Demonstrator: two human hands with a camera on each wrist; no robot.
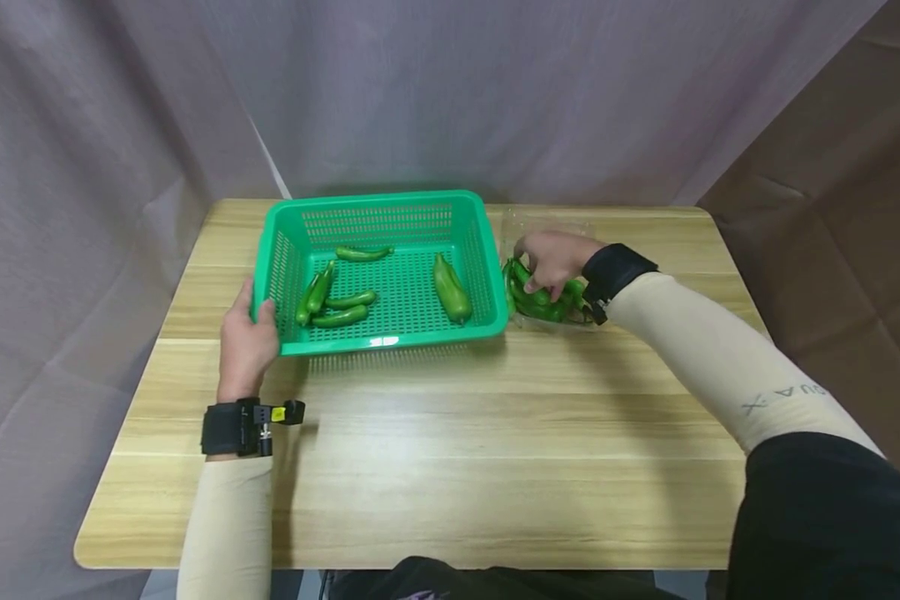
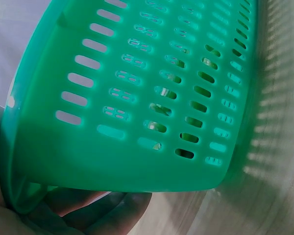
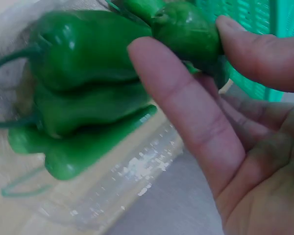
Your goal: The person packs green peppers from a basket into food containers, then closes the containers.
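Note:
A green slotted basket (image 1: 390, 340) stands on the wooden table with several green peppers (image 1: 452, 288) lying in it. My left hand (image 1: 246, 337) grips its front left corner, thumb over the rim; in the left wrist view the fingers (image 2: 95, 208) curl under the basket wall (image 2: 137, 98). To the right of the basket a clear plastic tray (image 1: 547, 223) holds a pile of green peppers (image 1: 543, 307). My right hand (image 1: 551, 260) reaches into it and pinches one pepper (image 3: 188, 32) between thumb (image 3: 264, 51) and finger, above the other peppers (image 3: 83, 112).
The wooden table (image 1: 450, 467) stretches toward me in front of the basket. Grey cloth hangs behind and to the left, brown cloth to the right. A black strap with a camera sits on each wrist.

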